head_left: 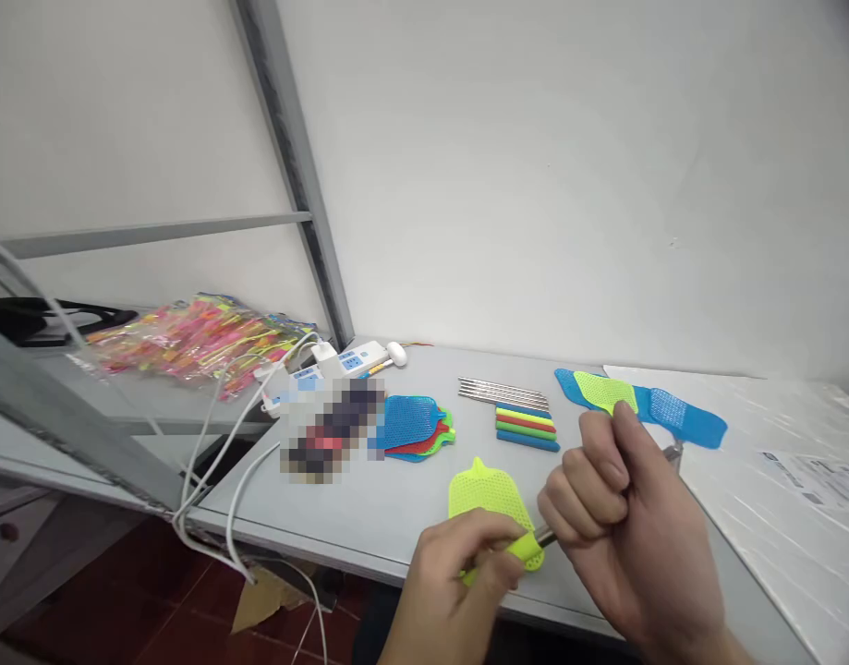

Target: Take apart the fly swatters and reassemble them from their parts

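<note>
Yellow tube (527, 550) pinched by left hand (458, 574), metal rod (546, 535) in right hand's (622, 517) fist, near table edge (347, 560)

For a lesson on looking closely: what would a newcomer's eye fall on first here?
Probably the front, where the left hand grips a bright yellow tube and the right hand is wrapped around a metal rod that meets it. Next comes the yellow swatter head, lying on the table just beyond the left hand. Farther back, a row of colourful tubes lies next to several thin rods.
</note>
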A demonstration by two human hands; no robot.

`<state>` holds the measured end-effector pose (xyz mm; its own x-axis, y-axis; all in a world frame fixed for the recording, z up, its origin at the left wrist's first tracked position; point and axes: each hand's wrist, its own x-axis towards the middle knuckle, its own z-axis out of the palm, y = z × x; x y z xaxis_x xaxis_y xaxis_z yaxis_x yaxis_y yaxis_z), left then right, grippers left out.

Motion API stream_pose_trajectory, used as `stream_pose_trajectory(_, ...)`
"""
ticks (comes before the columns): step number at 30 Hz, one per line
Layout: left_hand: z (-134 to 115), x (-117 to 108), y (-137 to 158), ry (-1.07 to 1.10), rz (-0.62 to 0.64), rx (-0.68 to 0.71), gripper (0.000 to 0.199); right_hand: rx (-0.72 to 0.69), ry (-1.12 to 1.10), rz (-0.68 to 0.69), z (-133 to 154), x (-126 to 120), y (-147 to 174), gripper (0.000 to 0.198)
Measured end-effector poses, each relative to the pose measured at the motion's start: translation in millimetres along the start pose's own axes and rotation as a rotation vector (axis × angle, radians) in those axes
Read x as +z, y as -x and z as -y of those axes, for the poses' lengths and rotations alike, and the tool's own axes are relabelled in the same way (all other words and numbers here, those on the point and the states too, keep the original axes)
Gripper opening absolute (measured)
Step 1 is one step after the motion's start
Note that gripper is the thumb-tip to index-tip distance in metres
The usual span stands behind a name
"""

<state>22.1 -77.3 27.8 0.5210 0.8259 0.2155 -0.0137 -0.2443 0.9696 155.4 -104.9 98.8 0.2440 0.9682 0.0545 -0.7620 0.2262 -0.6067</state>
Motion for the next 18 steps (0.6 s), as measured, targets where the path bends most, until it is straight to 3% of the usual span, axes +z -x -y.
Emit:
stream_pose_trajectory(3,7.1,-7.3,2.8,0.358,-0.142,-0.24,0.05,-0.005,-0.031,-0.016,-18.8,3.8,-8.5,0.045)
stream_pose_trajectory(5,9.8,-9.9,1.2,0.49,-0.256,-0.324,0.052,-0.003,-0.046,-0.031,-34.1,6.7,-14.4,0.045)
stream_pose_trajectory(12,5.6,-21.7,-1.2,0.576,-0.5,-0.446,0.056,0.034,-0.064,0.044,-77.5,24.0,-18.3,0.049)
stream_pose_trajectory(18,-1.7,-28.9,4.0,0.583,-0.543,-0.456,0.056,0.076,-0.075,0.123,-89.8,30.2,-21.1,0.052)
